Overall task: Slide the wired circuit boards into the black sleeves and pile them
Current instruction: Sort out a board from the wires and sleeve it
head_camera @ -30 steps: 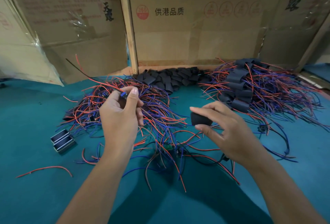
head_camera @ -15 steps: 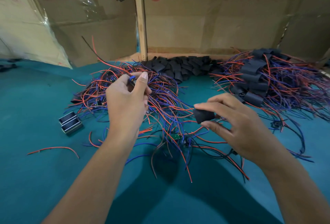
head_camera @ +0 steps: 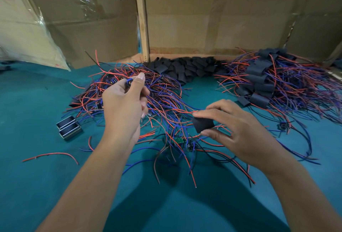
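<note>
Tall cardboard cartons (head_camera: pixel 212 20) stand along the far edge, printed with red and black marks, and a wooden post (head_camera: pixel 142 17) rises between two of them. In front of them a teal bench (head_camera: pixel 37 185) carries everything else. At the far right lies a large pile of finished boards (head_camera: pixel 281 83), black sleeves stacked in a rough column with red and blue wires fanning out to both sides. To the left of centre spreads a tangle of unsleeved wired boards (head_camera: pixel 162 102), its red, blue and black leads trailing toward the near edge. Between the two heaps, against the cartons, sits a heap of empty black sleeves (head_camera: pixel 187 69).

The left hand (head_camera: pixel 124 106) is raised over the tangle, thumb and forefinger pinching a small circuit board (head_camera: pixel 129 81) with a blue part at its tip, its wires hanging down behind the palm. The right hand (head_camera: pixel 240 130) is lower and to the right, well apart from the left, holding one black sleeve (head_camera: pixel 202 124) pinched between the thumb below and the fingers above.

On the left of the bench two small metal-framed parts (head_camera: pixel 68 127) lie side by side. Near them a loose red wire (head_camera: pixel 51 155) curves alone. Two small green boards (head_camera: pixel 182 143) rest at the near fringe of the tangle
</note>
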The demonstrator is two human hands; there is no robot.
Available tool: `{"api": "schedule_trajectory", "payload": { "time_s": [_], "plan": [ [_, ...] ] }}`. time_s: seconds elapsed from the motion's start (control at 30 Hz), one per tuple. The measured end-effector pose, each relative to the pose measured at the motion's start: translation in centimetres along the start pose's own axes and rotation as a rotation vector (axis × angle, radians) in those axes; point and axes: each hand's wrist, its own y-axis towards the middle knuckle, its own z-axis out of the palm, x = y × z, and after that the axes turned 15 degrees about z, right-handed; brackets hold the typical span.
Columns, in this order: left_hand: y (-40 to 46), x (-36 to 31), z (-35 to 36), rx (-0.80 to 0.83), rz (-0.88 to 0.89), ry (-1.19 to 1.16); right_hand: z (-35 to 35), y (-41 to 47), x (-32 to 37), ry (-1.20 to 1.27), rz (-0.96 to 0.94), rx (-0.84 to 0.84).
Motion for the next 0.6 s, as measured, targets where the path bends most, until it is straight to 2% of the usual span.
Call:
{"api": "schedule_trajectory", "payload": {
  "time_s": [0.37,0.6],
  "plan": [
    [0.10,-0.13,-0.06,-0.037,-0.032,-0.011,0.74,0.15,0.68,0.167,0.004,0.008],
    [0.11,-0.11,0.00,-0.023,-0.016,-0.011,0.56,0.10,0.52,0.186,0.038,0.017]
  ]
}}
